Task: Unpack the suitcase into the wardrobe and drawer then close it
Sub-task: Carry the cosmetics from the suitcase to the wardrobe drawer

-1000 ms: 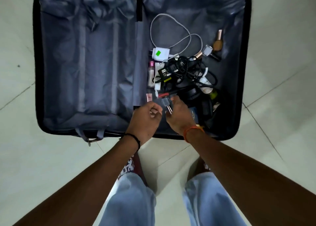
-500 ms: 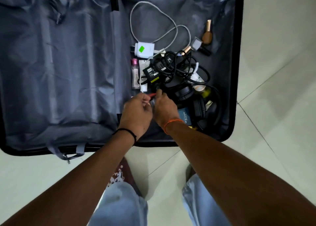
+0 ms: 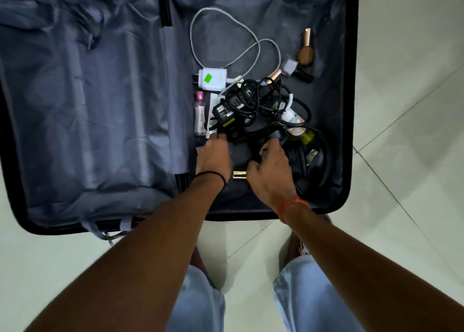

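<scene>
The black suitcase (image 3: 351, 106) lies open on the floor. Its left half shows only bare grey lining (image 3: 88, 106). The right half holds a white charger (image 3: 212, 79) with its white cable, a tangle of black adapters and cords (image 3: 251, 103), a pink-capped bottle (image 3: 199, 113), black headphones (image 3: 311, 166) and small cosmetic bottles (image 3: 305, 53). My left hand (image 3: 213, 156) reaches into the near edge of the pile, its fingertips hidden among the items. My right hand (image 3: 272, 171) curls over a dark round object beside it. A gold tube (image 3: 239, 175) lies between my hands.
Pale tiled floor (image 3: 406, 131) surrounds the suitcase. My legs in light jeans (image 3: 308, 294) stand at its near edge. A grey strap (image 3: 108, 231) hangs over the near rim of the left half. No wardrobe or drawer is in view.
My head has moved closer to the suitcase and to the right. My hands, held together over a small item before, have separated and pushed further into the pile.
</scene>
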